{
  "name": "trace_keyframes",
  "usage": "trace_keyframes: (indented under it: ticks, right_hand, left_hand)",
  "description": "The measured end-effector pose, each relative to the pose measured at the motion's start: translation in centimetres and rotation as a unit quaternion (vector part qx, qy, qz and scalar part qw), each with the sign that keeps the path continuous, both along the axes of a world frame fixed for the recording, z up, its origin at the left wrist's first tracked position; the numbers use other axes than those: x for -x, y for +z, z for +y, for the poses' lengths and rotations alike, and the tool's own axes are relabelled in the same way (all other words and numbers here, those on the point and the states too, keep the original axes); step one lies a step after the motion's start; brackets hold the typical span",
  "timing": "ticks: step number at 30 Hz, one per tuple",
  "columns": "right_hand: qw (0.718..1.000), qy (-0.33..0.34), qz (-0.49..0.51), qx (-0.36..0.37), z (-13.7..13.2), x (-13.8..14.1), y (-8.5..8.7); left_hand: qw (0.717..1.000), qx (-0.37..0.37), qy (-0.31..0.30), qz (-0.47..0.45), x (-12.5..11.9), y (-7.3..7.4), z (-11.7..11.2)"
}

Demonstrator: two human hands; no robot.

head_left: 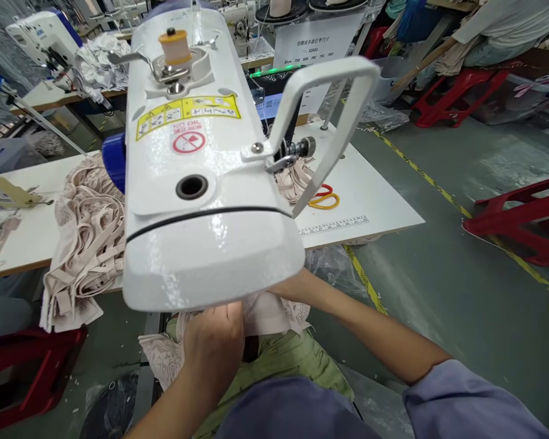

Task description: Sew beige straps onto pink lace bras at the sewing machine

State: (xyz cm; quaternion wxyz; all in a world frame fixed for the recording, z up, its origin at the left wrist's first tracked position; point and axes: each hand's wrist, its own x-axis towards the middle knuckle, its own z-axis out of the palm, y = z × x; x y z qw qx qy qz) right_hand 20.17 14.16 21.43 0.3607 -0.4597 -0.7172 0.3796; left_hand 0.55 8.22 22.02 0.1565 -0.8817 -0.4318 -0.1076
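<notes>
A white sewing machine head (210, 259) fills the middle of the view and covers the area around its needle. Just below its front end, my left hand (217, 335) is closed, with fingers curled on a beige lace garment (268, 317). Part of that garment hangs down left of the hand, over my lap. My right hand (287, 286) reaches in under the machine from the right, close to the same cloth. Its fingers are hidden behind the machine head, so their grip does not show.
Beige strapped lace pieces (94, 231) are heaped left of the machine and overhang the table edge. Yellow-and-red-handled scissors (324, 200) and a ruler strip (333, 225) lie on the right tabletop (379, 201). Red stools (526, 219) stand on both sides. Another person (507, 30) sits at far right.
</notes>
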Motion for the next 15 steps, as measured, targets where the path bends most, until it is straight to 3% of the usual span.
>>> trace_keyframes:
  ticks: [15]
  right_hand:
    - [1.000,0.010,0.028,-0.009,0.17,-0.18,0.07]
  left_hand:
    - [1.000,-0.009,-0.002,0.007,0.34,0.03,0.02]
